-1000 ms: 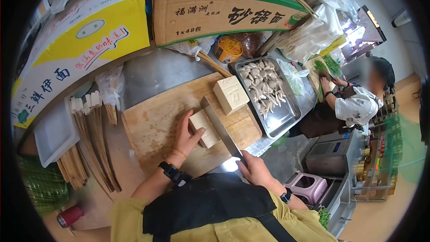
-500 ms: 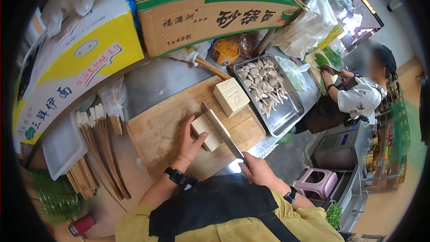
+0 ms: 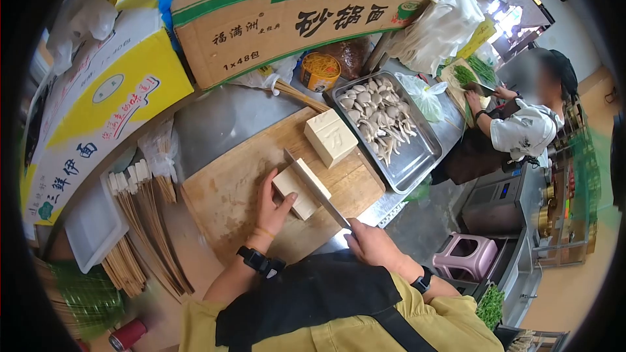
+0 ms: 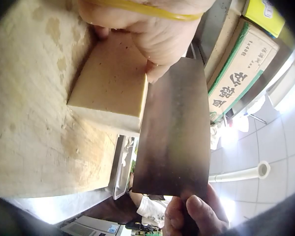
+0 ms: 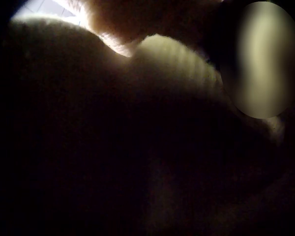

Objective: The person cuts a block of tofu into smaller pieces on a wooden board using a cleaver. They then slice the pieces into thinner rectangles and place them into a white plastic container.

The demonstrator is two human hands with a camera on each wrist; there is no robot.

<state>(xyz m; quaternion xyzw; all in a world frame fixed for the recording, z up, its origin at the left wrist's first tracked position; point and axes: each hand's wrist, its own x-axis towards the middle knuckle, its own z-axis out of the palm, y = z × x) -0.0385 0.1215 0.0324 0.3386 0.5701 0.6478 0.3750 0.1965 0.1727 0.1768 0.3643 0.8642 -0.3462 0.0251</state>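
A wooden cutting board point(image 3: 225, 199) is lying on a steel counter point(image 3: 215, 117) in a busy kitchen, with cardboard boxes point(image 3: 274, 16) stacked behind it, bundles of skewers point(image 3: 140, 221) at its left and a metal tray point(image 3: 420, 168) of mushrooms point(image 3: 378, 117) at its right, where another person point(image 3: 521, 137) is working further along. The cutting looks to be at an early stage. The tofu block point(image 3: 293, 192) under the knife is showing one strip parting on the blade's right side, no loose slices are lying about, and a second tofu block point(image 3: 331, 137) is sitting whole and untouched at the far edge of the board. How deep the blade is standing in the tofu cannot be told. The left hand point(image 3: 270, 205) is steadying the tofu block point(image 4: 113, 83), its fingers curling over the top and the thumb pressing the near side, knuckles close against the flat of the cleaver point(image 4: 174, 132). The right hand point(image 3: 372, 244) is gripping the cleaver point(image 3: 313, 188) by its handle at the board's near edge, with the blade reaching forward across the block. The right wrist view is too dark to be adding anything.
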